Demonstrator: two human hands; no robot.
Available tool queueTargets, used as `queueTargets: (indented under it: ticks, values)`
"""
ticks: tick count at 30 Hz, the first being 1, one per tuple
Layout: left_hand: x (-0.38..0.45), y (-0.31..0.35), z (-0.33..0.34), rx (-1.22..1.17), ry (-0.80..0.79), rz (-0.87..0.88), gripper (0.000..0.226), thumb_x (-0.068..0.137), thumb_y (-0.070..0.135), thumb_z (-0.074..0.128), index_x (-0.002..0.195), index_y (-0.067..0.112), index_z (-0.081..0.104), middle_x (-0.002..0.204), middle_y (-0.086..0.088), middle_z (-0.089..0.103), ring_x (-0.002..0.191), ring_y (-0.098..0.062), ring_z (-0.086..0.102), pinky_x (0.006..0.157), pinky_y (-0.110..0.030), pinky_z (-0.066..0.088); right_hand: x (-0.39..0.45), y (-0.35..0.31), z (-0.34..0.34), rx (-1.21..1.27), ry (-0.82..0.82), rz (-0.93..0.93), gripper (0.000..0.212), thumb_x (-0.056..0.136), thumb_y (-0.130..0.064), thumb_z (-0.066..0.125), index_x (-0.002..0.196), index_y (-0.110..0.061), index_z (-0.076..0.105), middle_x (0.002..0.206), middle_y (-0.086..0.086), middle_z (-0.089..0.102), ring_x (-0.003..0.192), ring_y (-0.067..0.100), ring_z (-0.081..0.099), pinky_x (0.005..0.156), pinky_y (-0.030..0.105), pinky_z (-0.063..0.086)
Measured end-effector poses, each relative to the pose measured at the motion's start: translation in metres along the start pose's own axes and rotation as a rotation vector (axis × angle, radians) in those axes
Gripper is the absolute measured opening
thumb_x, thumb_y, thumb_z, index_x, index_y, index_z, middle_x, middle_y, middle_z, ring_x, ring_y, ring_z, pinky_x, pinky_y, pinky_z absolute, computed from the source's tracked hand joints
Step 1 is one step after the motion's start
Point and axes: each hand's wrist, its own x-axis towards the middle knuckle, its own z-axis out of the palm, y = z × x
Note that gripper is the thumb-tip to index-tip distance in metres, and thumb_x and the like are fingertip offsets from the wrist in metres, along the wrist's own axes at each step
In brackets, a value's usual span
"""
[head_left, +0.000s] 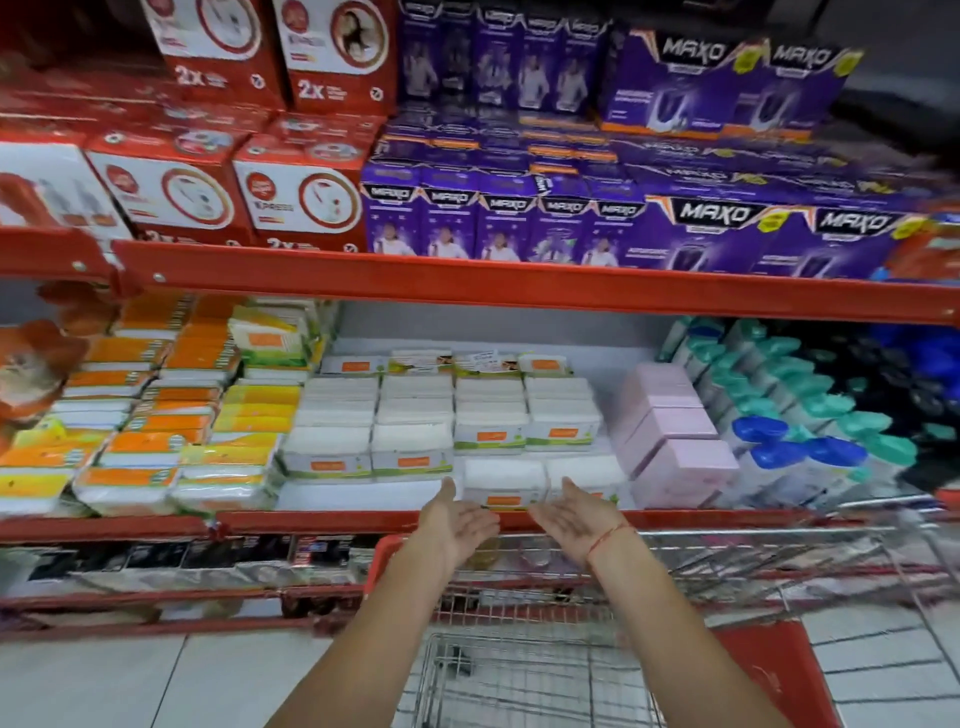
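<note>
My left hand (456, 522) and my right hand (574, 514) reach forward over a wire shopping cart (519, 613), palms turned up, fingers straight, holding nothing. A red thread circles the right wrist. Just beyond the fingertips, at the front edge of the red shelf (322, 521), sits a white tissue pack with an orange label (503, 483), and another white pack (587, 475) lies beside it. Neither hand touches a pack.
Rows of white packs (410, 447), orange and yellow packs (140, 447), pink boxes (680, 462) and bottles with blue and green caps (810, 447) fill this shelf. Purple MAXO boxes (717, 228) and red boxes (296, 197) stand above. White floor tiles lie below left.
</note>
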Motion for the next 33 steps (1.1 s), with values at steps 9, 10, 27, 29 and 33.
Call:
queueTargets:
  ticks: [9, 10, 27, 29, 33]
  values:
    - [0.040, -0.011, 0.040, -0.013, 0.135, 0.084, 0.065, 0.102, 0.034, 0.038, 0.151, 0.000, 0.013, 0.148, -0.034, 0.026, 0.054, -0.024, 0.029, 0.070, -0.038, 0.054, 0.031, -0.039, -0.024, -0.037, 0.075, -0.045, 0.045, 0.097, -0.010, 0.051, 0.135, 0.010, 0.037, 0.142, 0.034, 0.036, 0.129, 0.041, 0.043, 0.107, 0.046, 0.040]
    - [0.043, -0.009, 0.041, -0.008, 0.147, 0.078, 0.066, 0.102, 0.035, 0.038, 0.151, 0.000, 0.011, 0.148, -0.035, 0.025, 0.054, -0.025, 0.030, 0.086, -0.043, 0.052, 0.034, -0.040, -0.022, -0.044, 0.071, -0.037, 0.045, 0.097, -0.009, 0.052, 0.135, 0.010, 0.037, 0.141, 0.034, 0.037, 0.128, 0.041, 0.044, 0.107, 0.046, 0.041]
    - [0.040, 0.014, 0.067, 0.260, 0.197, 0.150, 0.059, 0.102, 0.033, 0.039, 0.145, -0.005, 0.026, 0.137, -0.034, 0.046, 0.105, -0.041, 0.061, 0.097, -0.046, 0.048, 0.071, -0.059, -0.003, -0.218, 0.064, -0.069, 0.024, 0.096, -0.018, 0.054, 0.091, 0.005, 0.055, 0.125, 0.029, 0.058, 0.101, 0.033, 0.061, 0.093, 0.040, 0.052]
    - [0.030, 0.017, 0.061, 0.366, 0.153, 0.119, 0.058, 0.101, 0.032, 0.040, 0.140, -0.010, 0.032, 0.134, -0.033, 0.049, 0.113, -0.040, 0.058, 0.096, -0.044, 0.048, 0.061, -0.060, -0.004, -0.463, 0.054, -0.092, 0.035, 0.095, -0.026, 0.056, 0.100, 0.008, 0.058, 0.116, 0.029, 0.064, 0.093, 0.033, 0.066, 0.090, 0.040, 0.055]
    - [0.006, 0.039, 0.032, 0.673, 0.084, 0.366, 0.046, 0.099, 0.027, 0.050, 0.114, -0.015, 0.059, 0.106, -0.027, 0.068, 0.085, -0.028, 0.072, 0.071, -0.029, 0.060, 0.037, -0.052, 0.019, -1.230, 0.112, -0.399, 0.050, 0.090, -0.046, 0.055, 0.083, 0.002, 0.068, 0.081, 0.020, 0.077, 0.071, 0.031, 0.074, 0.076, 0.043, 0.060]
